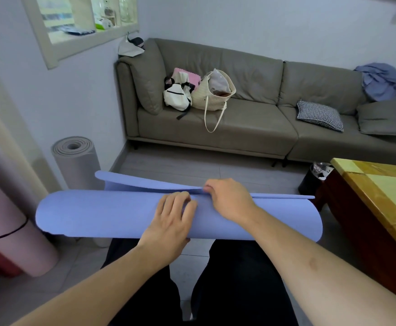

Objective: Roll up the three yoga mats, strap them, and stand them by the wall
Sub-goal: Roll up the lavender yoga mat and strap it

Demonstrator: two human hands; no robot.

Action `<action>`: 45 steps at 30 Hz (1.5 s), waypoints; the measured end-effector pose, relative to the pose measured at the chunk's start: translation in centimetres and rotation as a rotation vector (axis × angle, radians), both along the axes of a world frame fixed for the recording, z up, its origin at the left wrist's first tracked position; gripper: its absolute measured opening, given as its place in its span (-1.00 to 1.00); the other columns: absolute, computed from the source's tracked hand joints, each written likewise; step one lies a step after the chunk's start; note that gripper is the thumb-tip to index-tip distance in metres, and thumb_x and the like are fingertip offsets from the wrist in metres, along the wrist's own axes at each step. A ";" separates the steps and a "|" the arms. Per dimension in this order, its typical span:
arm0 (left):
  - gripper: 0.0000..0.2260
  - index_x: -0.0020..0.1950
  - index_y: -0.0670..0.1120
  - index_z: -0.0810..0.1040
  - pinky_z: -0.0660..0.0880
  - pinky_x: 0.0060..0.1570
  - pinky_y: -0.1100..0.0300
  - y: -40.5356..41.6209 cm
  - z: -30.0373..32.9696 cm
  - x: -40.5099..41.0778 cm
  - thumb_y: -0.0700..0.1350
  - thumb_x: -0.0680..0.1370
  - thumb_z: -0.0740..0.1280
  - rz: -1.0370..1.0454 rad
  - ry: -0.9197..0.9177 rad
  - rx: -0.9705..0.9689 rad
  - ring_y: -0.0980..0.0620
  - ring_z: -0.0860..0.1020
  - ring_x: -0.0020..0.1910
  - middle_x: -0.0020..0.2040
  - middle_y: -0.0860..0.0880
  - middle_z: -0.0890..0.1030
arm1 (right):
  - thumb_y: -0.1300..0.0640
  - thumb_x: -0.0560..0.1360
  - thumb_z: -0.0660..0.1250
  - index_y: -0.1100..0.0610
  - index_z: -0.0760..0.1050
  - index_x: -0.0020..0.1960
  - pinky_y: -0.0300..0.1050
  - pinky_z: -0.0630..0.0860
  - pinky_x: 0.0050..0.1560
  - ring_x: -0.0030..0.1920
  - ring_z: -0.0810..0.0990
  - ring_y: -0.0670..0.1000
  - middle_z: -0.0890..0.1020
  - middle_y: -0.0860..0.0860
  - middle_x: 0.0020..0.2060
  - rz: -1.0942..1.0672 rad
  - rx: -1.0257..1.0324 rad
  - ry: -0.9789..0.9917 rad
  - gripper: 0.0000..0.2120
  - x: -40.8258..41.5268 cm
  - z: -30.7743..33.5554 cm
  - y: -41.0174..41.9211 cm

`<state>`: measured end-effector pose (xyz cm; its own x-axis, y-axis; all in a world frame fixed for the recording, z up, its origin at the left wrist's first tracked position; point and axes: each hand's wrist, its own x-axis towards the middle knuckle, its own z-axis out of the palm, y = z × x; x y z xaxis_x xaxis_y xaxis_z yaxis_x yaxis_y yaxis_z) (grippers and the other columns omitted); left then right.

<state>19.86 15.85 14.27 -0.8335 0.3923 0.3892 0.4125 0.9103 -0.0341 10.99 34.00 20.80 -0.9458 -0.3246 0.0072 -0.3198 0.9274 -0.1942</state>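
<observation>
At nine o'clock a pink mat stands rolled and strapped; at ten, a grey mat stands rolled, no strap visible. The third, the blue mat, lies across my lap at centre, nearly rolled. My left hand presses flat, fingers relaxed; my right hand has its grip pinched on the loose flap. Next, I judge: tuck the flap tight, then strap. Three mats, one sofa at one o'clock.
</observation>
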 end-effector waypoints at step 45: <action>-0.19 0.33 -0.02 0.41 0.72 -0.11 -0.12 -3.6 12.4 -10.9 0.05 0.22 0.76 0.475 -0.293 1.976 0.02 0.68 0.07 0.19 0.06 0.63 | 0.06 0.37 0.57 -0.01 0.21 0.48 0.23 0.54 0.22 0.26 0.49 0.24 0.38 0.09 0.35 -0.081 -0.415 0.327 -0.20 -1.9 -2.4 -4.6</action>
